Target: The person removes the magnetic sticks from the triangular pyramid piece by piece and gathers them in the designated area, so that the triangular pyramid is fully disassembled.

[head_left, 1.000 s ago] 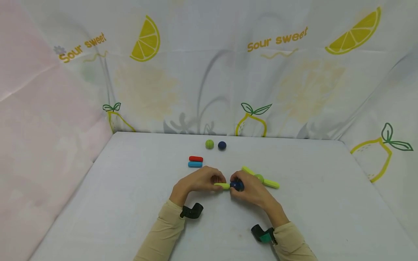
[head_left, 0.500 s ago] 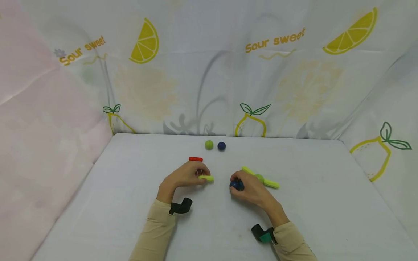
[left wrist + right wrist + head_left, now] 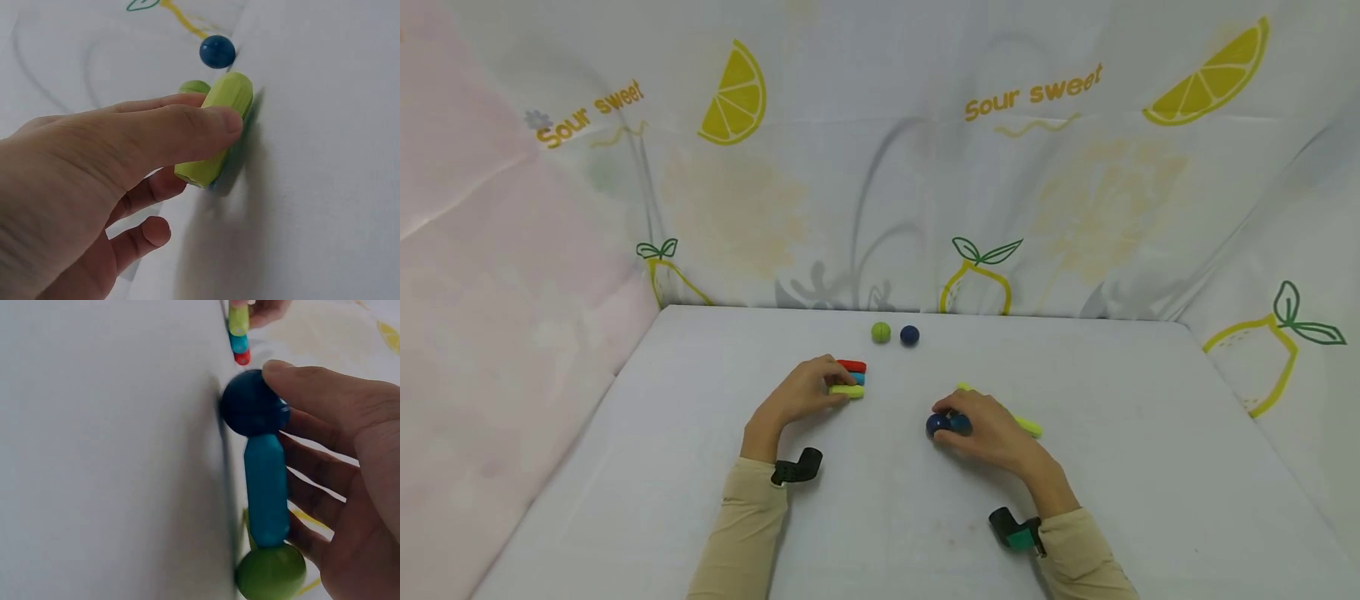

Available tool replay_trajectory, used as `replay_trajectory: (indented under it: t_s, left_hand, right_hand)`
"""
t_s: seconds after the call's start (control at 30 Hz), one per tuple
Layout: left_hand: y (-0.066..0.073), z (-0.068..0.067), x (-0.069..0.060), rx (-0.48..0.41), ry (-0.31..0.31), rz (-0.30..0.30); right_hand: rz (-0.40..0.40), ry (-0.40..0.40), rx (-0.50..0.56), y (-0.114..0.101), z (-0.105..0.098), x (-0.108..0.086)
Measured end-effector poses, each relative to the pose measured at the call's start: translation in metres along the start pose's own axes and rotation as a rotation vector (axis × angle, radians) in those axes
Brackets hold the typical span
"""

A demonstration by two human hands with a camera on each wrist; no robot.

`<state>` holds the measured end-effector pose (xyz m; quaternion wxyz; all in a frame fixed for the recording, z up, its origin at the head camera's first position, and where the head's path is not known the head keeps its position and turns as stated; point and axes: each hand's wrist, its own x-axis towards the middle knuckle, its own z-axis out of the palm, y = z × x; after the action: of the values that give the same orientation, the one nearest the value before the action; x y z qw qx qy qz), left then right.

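My left hand (image 3: 808, 387) pinches a yellow-green stick (image 3: 847, 392) between thumb and fingers. This stick lies alongside a blue stick (image 3: 857, 378) and a red stick (image 3: 852, 366), on their near side. Around a dark blue ball (image 3: 253, 403) curl the thumb and fingers of my right hand (image 3: 988, 429). In the right wrist view, a blue stick (image 3: 266, 487) joins that ball to a green ball (image 3: 272, 573). Behind the right hand, another yellow-green stick (image 3: 1028, 427) is partly hidden.
A loose green ball (image 3: 881, 332) and a loose dark blue ball (image 3: 909, 335) sit side by side near the back of the white table (image 3: 1120, 467). Behind the table hangs a cloth (image 3: 850, 167) printed with lemons.
My left hand has carried the yellow-green stick away from the right hand's ball, leftward and back, to beside the blue stick. The right hand has turned slightly, showing more of its blue stick.
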<state>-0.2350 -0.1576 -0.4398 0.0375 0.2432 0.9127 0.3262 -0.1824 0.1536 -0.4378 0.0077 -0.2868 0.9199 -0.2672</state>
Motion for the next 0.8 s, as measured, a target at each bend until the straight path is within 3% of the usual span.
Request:
replay_trajectory:
  t_s: [0.27, 0.63, 0.8]
  left_hand:
    - [-0.005, 0.002, 0.001, -0.013, 0.024, 0.014]
    - [-0.005, -0.001, 0.0, -0.004, 0.035, 0.027]
    - [0.007, 0.002, 0.004, -0.022, 0.038, 0.1]
  right_hand:
    - [-0.002, -0.002, -0.013, 0.012, -0.01, -0.004]
    - [0.0, 0.01, -0.057, 0.016, -0.006, -0.002]
    - [-0.001, 0.033, -0.062, 0.013, -0.002, -0.001]
